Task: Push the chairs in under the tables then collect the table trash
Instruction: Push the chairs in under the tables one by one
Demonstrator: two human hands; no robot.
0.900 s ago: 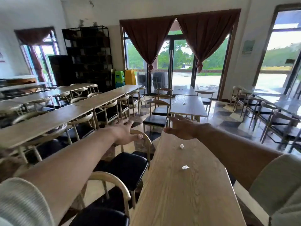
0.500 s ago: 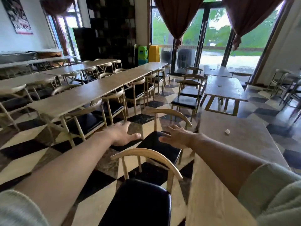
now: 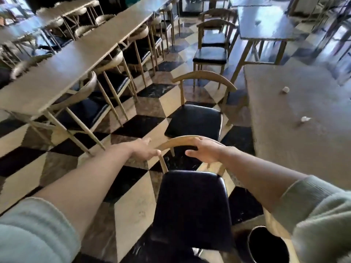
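Observation:
A wooden chair with a black seat (image 3: 191,205) stands right below me, pulled out from the light wooden table (image 3: 284,149) on the right. My left hand (image 3: 144,150) grips the left end of its curved backrest (image 3: 180,140). My right hand (image 3: 206,150) lies over the right part, thumb underneath. A second pulled-out chair (image 3: 195,120) stands just beyond it. Two crumpled bits of paper trash (image 3: 285,89) (image 3: 305,119) lie on the table.
A dark round bin (image 3: 266,245) sits at the bottom right by the table edge. A long row of tables (image 3: 62,73) with tucked-in chairs runs along the left. More chairs (image 3: 210,56) and another table (image 3: 264,23) stand farther ahead across the chequered floor.
My view has tilted down and both hands have come down from mid-air onto the near chair's backrest and closed on it.

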